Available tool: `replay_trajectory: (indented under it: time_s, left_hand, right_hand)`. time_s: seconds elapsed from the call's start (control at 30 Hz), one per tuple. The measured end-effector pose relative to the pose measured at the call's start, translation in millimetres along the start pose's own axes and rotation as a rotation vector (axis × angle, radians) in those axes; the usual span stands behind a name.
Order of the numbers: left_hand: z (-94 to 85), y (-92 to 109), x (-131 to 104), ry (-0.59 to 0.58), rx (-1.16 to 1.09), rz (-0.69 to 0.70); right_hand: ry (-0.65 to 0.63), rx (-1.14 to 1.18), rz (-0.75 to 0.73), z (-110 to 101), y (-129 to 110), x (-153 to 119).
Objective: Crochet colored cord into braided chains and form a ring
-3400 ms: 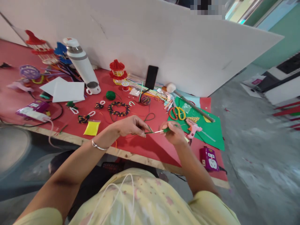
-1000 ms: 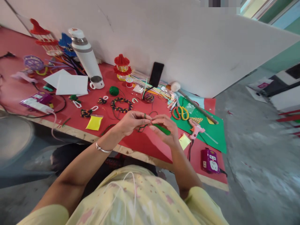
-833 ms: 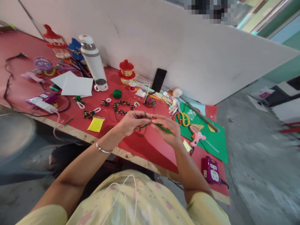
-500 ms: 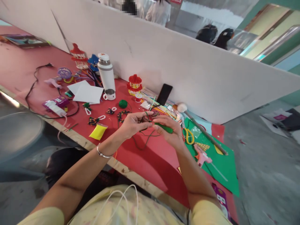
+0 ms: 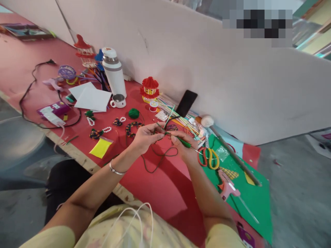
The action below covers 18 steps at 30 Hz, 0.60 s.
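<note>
My left hand (image 5: 147,137) pinches a small piece of dark green yarn work (image 5: 167,133) over the red table. Close against it, my right hand (image 5: 184,144) is wrapped round a crochet hook with a green handle (image 5: 183,142), whose metal shaft points right. A loose strand of dark green yarn (image 5: 161,160) loops on the table below my hands. The ball of green yarn (image 5: 133,113) lies behind my left hand, beside a dark multicoloured braided ring (image 5: 129,129). The hook's working tip is too small to make out.
A white flask (image 5: 115,77), metal cup (image 5: 119,101) and red lantern-like craft (image 5: 150,88) stand behind. A phone (image 5: 186,103) leans against the partition. Scissors (image 5: 213,159), a stick (image 5: 236,156) and a pink glue gun (image 5: 228,186) lie right; a yellow packet (image 5: 101,147) lies left.
The view has shifted, with the partition filling more of the right side. My right hand has turned so that the hook's metal shaft now shows. Both hands remain close together.
</note>
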<state>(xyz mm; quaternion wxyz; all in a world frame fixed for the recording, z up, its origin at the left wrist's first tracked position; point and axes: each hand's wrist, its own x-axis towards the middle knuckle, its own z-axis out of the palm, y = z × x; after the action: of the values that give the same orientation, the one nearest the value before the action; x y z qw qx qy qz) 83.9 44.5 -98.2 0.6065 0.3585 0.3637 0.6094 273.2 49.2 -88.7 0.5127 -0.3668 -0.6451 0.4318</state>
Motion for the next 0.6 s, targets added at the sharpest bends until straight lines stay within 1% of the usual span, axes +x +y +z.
replay_trajectory:
  time_s: [0.17,0.3,0.37,0.5,0.6]
  left_hand:
    - [-2.4,-12,9,0.007,-0.034,-0.082]
    - [-10.4,-24,13,0.018,-0.058,-0.132]
    - [-15.4,-28,15,0.023,-0.059,-0.137]
    - [-22.7,-29,17,0.006,-0.054,-0.157]
    - [-23.9,-26,17,0.000,-0.050,-0.188]
  right_hand:
    - [0.074,0.126,0.147,-2,23,8]
    - [0.094,0.311,0.276,-1,44,12]
    - [0.086,0.341,0.321,-3,50,13]
    - [0.021,0.312,0.326,-8,54,15]
    - [-0.021,0.299,0.308,-9,55,16]
